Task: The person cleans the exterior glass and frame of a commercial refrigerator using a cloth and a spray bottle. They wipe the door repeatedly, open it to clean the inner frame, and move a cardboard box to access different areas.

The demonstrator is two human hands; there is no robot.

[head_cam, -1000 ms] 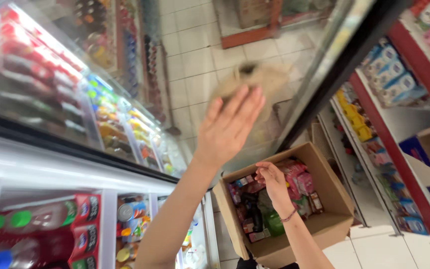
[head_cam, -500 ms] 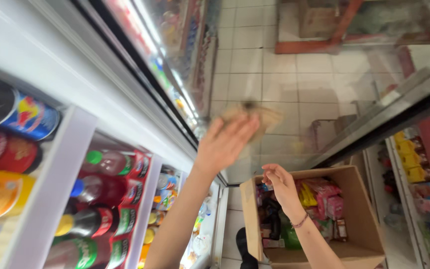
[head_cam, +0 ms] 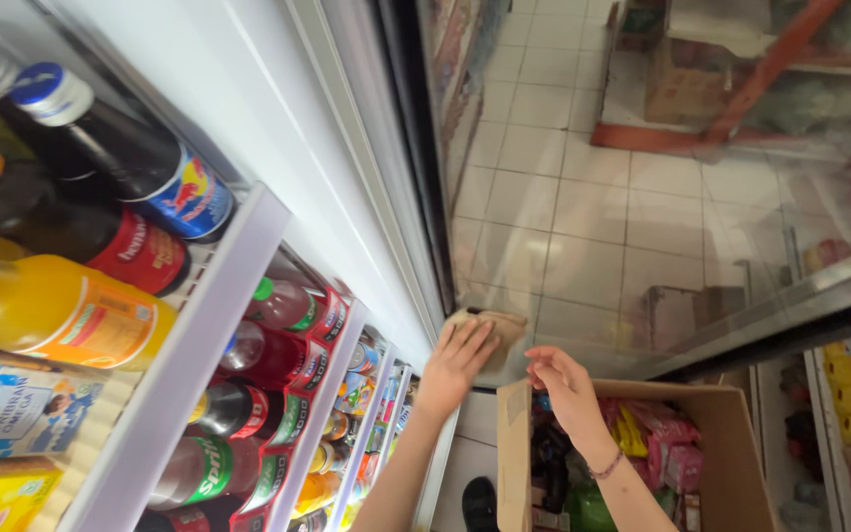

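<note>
I see my left hand (head_cam: 457, 363) laid flat, fingers spread and straight, pressing a tan cloth (head_cam: 492, 330) against the glass door (head_cam: 662, 197) of the cooler; the cloth shows just past the fingertips and under the palm, low on the pane near the door's hinge edge. My right hand (head_cam: 563, 386) hangs just beside it, to its right, loosely curled with the fingers half bent, grasping nothing and touching nothing that I can make out; a thin bracelet (head_cam: 606, 467) sits on that wrist. Directly below the right hand stands an open cardboard box (head_cam: 514, 443), filled with packets in pink, yellow and green. To the left of the left hand run the cooler shelves (head_cam: 189, 374), with a dark cola bottle (head_cam: 120, 158), an orange drink bottle (head_cam: 56, 307) and a green-capped bottle (head_cam: 288, 303) lying on their sides. Beyond both hands, through the glass, I see pale floor tiles (head_cam: 563, 197).
</note>
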